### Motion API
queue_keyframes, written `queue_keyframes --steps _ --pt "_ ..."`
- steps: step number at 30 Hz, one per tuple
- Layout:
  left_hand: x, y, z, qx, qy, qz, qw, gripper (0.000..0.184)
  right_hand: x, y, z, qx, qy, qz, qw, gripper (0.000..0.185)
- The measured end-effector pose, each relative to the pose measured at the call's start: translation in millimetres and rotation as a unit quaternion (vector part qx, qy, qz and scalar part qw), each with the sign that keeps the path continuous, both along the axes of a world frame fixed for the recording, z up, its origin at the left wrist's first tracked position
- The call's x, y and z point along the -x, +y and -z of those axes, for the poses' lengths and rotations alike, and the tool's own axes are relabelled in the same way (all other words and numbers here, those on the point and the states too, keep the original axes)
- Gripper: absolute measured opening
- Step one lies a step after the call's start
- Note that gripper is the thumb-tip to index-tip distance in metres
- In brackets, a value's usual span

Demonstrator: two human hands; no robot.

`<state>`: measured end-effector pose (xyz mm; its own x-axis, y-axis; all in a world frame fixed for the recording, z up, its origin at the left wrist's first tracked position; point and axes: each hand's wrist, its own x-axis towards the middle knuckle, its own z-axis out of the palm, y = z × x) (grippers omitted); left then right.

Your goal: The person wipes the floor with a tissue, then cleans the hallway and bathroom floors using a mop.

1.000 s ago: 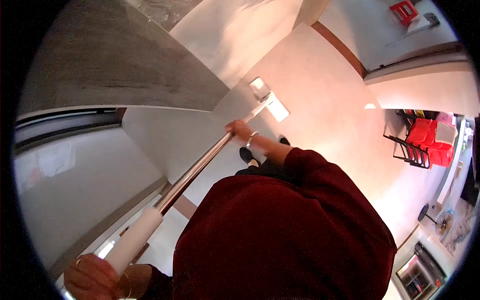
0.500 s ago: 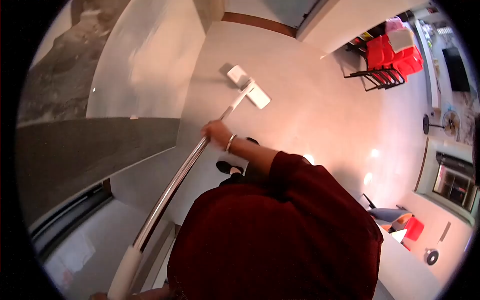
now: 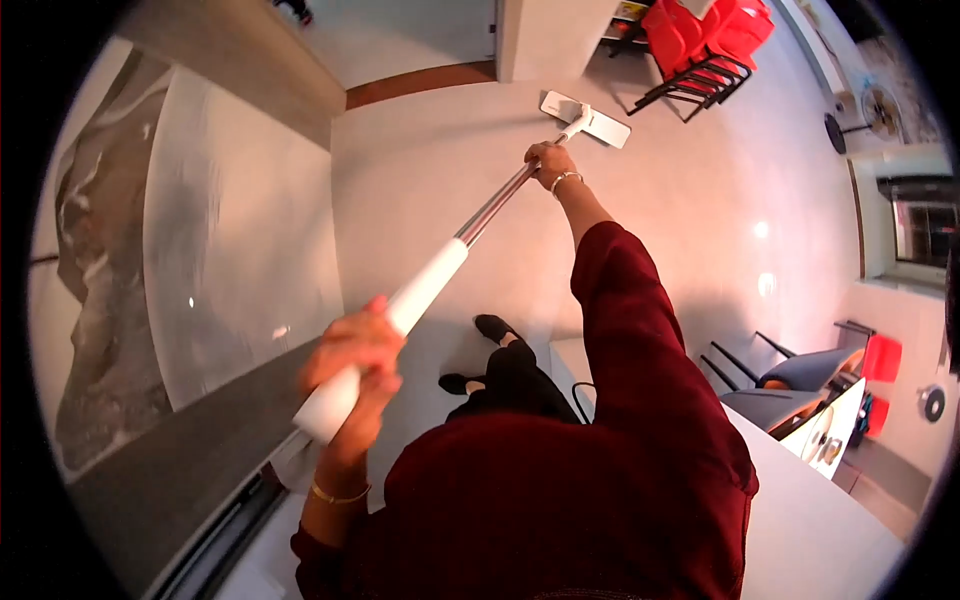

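A flat mop (image 3: pixel 607 129) with a white head rests on the floor in the upper middle. Its metal pole (image 3: pixel 495 207) slants down to a thick white handle (image 3: pixel 428 285). My left hand (image 3: pixel 355 362) is wrapped round the handle near its end. Further up, my right hand (image 3: pixel 551 163) is closed round the pole a short way behind the mop head. Both wrists carry bracelets. My feet, in dark shoes (image 3: pixel 496 328), are on the floor below the pole.
Red stacked chairs (image 3: pixel 700 50) with black legs stand at the upper right. Grey chairs (image 3: pixel 810 370) are by a white table (image 3: pixel 800 505) at the lower right. A fan (image 3: pixel 880 110) is at the far right. Glossy and dark panels line the left, and a doorway opens at the top.
The view has turned. My right arm has stretched forward with the pole, and the mop head now lies nearer the red chairs. My left hand and the handle have come up into fuller view.
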<state>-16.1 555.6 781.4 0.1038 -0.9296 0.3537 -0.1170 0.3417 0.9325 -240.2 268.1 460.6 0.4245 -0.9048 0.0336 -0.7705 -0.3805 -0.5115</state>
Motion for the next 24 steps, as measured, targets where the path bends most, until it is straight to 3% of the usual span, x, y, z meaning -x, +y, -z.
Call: queue_keyframes --steps 1,4,5,9,12,14,16,18,20,24 --pt "10 -15 14 -0.021 0.004 0.002 1.000 0.013 11 -4 6 -0.041 0.007 0.007 0.999 0.017" --pt "24 -32 36 -0.047 0.003 0.009 0.999 0.012 28 2 31 0.001 -0.014 0.001 1.000 0.031" --pt "27 -32 37 -0.049 0.000 0.011 0.999 0.013 25 12 29 -0.017 0.004 0.047 0.999 0.040" --pt "31 -10 26 -0.063 -0.059 -0.006 0.996 0.010 10 51 13 -0.029 0.053 0.127 0.990 0.038" --pt "10 23 9 -0.057 -0.122 -0.006 0.991 0.003 1 72 31 -0.020 0.021 0.055 0.998 0.030" --pt "-18 54 -7 -0.040 -0.117 0.034 0.992 0.011 -10 94 36 -0.019 -0.018 -0.005 1.000 0.019" --pt "-37 96 -38 -0.075 -0.115 -0.031 0.990 0.015 -38 131 33 -0.016 0.036 -0.085 0.996 0.018" --pt "-72 133 -69 -0.094 -0.184 -0.064 0.976 0.021 -77 182 28 -0.002 0.015 -0.106 0.994 0.014" --pt "-99 159 -95 -0.064 -0.191 -0.057 0.978 0.020 -124 228 19 -0.062 -0.021 -0.143 0.988 0.011" --pt "-131 212 -143 0.027 -0.136 -0.001 0.990 0.021 -200 337 -19 -0.005 -0.162 -0.213 0.964 0.010"
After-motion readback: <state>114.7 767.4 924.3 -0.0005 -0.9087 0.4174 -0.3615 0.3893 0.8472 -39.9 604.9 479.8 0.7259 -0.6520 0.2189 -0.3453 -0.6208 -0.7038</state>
